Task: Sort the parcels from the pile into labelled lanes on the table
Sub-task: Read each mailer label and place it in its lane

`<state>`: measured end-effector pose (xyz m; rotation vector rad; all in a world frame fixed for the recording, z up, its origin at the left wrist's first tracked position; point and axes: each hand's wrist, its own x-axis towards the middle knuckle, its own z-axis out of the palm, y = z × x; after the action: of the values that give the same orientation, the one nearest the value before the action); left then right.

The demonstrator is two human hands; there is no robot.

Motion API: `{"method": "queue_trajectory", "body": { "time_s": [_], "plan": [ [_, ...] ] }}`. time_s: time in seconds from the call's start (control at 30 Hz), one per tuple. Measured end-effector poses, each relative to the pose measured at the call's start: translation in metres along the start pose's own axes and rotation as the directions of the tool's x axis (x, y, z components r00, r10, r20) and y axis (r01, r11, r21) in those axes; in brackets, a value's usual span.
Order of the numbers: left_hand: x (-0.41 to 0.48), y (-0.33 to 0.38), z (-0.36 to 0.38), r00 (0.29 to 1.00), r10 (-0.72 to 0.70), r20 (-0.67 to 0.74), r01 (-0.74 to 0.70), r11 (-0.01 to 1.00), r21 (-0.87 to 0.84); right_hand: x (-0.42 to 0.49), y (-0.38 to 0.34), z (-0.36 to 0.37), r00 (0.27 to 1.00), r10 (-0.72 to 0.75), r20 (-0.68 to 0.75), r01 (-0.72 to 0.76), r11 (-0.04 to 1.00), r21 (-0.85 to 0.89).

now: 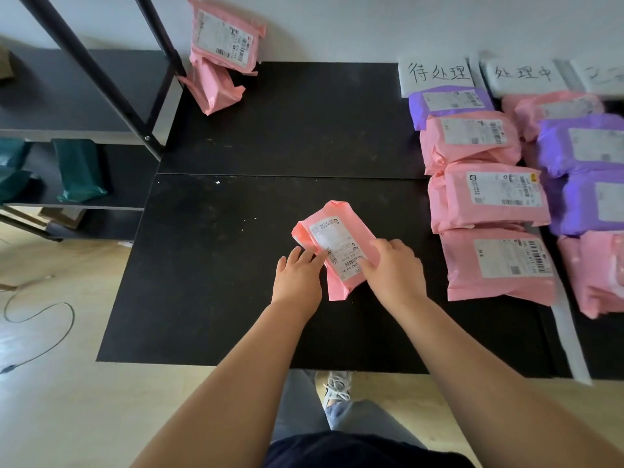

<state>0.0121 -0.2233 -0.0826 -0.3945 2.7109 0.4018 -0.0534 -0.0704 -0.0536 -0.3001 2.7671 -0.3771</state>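
One pink parcel (332, 241): right hand (395, 268) grips its corner, left hand (297, 278) touches it flat-fingered; third label (604, 76) cropped.

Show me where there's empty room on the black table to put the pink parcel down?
The widest bare patch is the back middle of the table, between the leaning pink parcels and the first lane's row. The near left, beside the left hand touching the pink parcel, is bare too. The right side is crowded with lane parcels.

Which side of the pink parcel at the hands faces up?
Label side up: the pink parcel shows its white shipping label and barcode.
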Motion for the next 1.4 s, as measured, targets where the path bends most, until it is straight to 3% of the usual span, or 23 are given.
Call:
{"method": "queue_trajectory", "body": {
  "time_s": [0.2,0.43,0.53,0.63,0.83,1.03,1.27,1.4],
  "plan": [
    [0.001,0.003,-0.004,0.985,0.038,-0.169,-0.048,0.997,-0.055,-0.003,-0.002,0.03,0.99,0.038,0.134,-0.021,0.992,-0.12],
    [0.014,-0.002,-0.007,0.982,0.105,-0.159,-0.096,0.993,0.063,0.001,0.007,0.021,0.967,-0.116,0.228,0.172,0.955,-0.243],
    [0.01,-0.002,0.0,0.991,0.084,-0.107,-0.077,0.995,0.069,0.002,0.013,0.018,0.969,-0.148,0.196,0.188,0.962,-0.2],
    [-0.001,-0.001,0.011,0.994,0.003,-0.109,-0.004,1.0,-0.014,-0.001,0.016,0.019,0.978,-0.139,0.155,0.166,0.97,-0.176],
    [-0.026,0.007,0.022,0.987,-0.126,-0.098,0.112,0.983,-0.143,-0.027,0.022,0.034,0.993,-0.008,-0.116,0.012,0.999,0.033],
    [-0.037,0.022,0.034,0.976,-0.209,-0.059,0.185,0.943,-0.276,-0.038,0.025,0.05,0.999,0.027,0.03,-0.028,0.999,0.022],
    [-0.037,0.015,0.034,0.953,-0.288,-0.094,0.222,0.875,-0.43,-0.038,0.022,0.048,0.998,0.063,-0.01,-0.062,0.993,0.102],
    [-0.04,0.018,0.038,0.96,-0.279,-0.016,0.235,0.837,-0.494,-0.033,0.014,0.05,0.978,0.154,0.142,-0.179,0.967,0.183]
  ]
}}
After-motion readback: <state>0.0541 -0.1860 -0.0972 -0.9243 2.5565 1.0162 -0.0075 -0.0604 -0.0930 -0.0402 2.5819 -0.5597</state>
